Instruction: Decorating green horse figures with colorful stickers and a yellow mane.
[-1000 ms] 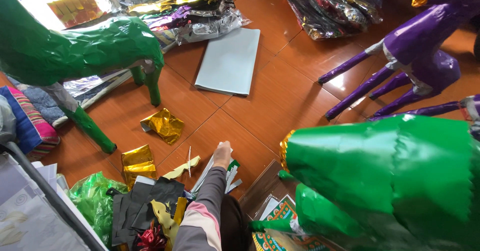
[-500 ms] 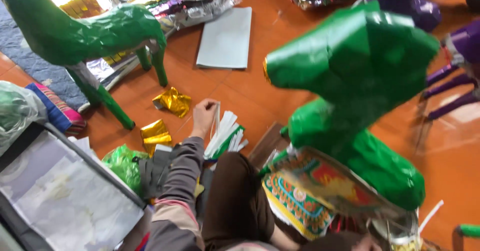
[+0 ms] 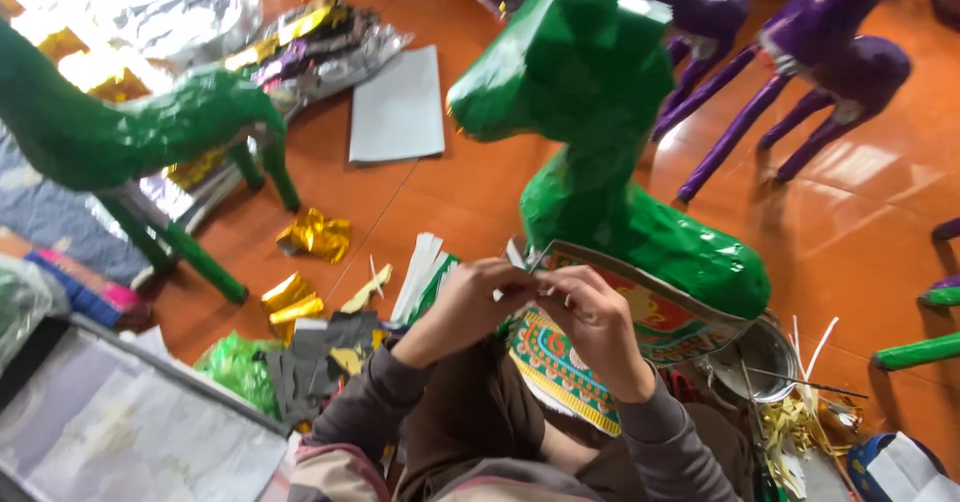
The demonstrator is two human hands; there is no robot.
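Observation:
A green paper horse figure (image 3: pixel 600 152) stands right in front of me, with a patterned decorated paper sheet (image 3: pixel 650 312) draped at its base. My left hand (image 3: pixel 480 297) and my right hand (image 3: pixel 590 312) meet at the near edge of that sheet, fingers pinched together on a small white paper strip (image 3: pixel 530 274). A stack of white and green paper strips (image 3: pixel 420 277) lies on the floor just left of my left hand.
Another green horse (image 3: pixel 130 142) stands at the left. Purple horses (image 3: pixel 800 62) stand at the back right. Grey card (image 3: pixel 398 107), crumpled gold foil (image 3: pixel 315 234), foil sheets (image 3: pixel 300 42), a metal bowl (image 3: pixel 760 357) and a board (image 3: pixel 110 432) lie around on the orange tiled floor.
My left hand left the strips on the floor and came up to meet my right hand at the decorated sheet. The view swung left, so the green horse now stands centred.

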